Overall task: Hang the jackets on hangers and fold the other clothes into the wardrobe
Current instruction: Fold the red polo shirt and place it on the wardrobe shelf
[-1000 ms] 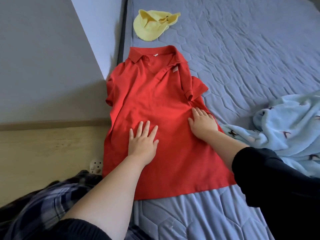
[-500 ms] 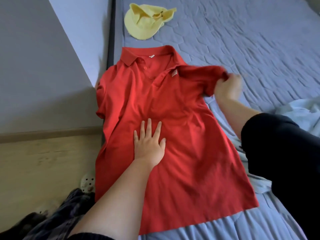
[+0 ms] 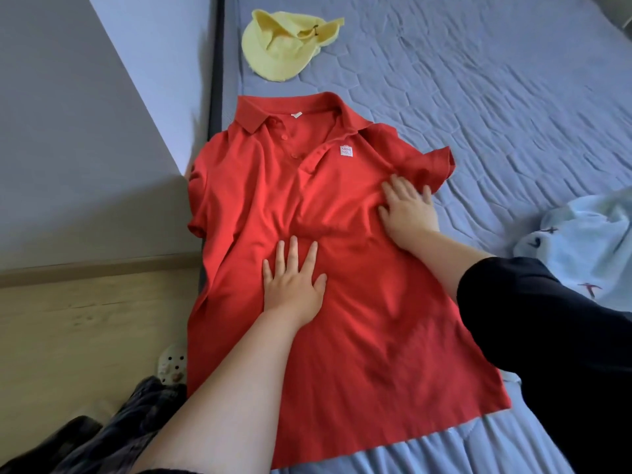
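Note:
A red polo shirt [image 3: 342,302] lies face up along the left edge of the blue quilted mattress [image 3: 496,97], collar pointing away from me. My left hand [image 3: 292,282] presses flat on the shirt's middle with fingers straight. My right hand [image 3: 408,208] lies flat on the shirt near its right armpit, just below the spread right sleeve. The shirt's left sleeve hangs bunched over the bed's edge.
A yellow cap [image 3: 287,46] lies on the mattress beyond the collar. A light blue patterned blanket [image 3: 581,241] sits at the right. To the left are a grey wall and wooden floor [image 3: 85,336], with a white clog [image 3: 171,366] and plaid fabric [image 3: 113,436].
My right hand pulled the right sleeve outward, let it go, and now lies flat on the shirt below it. My left hand has stayed pressed on the shirt's middle.

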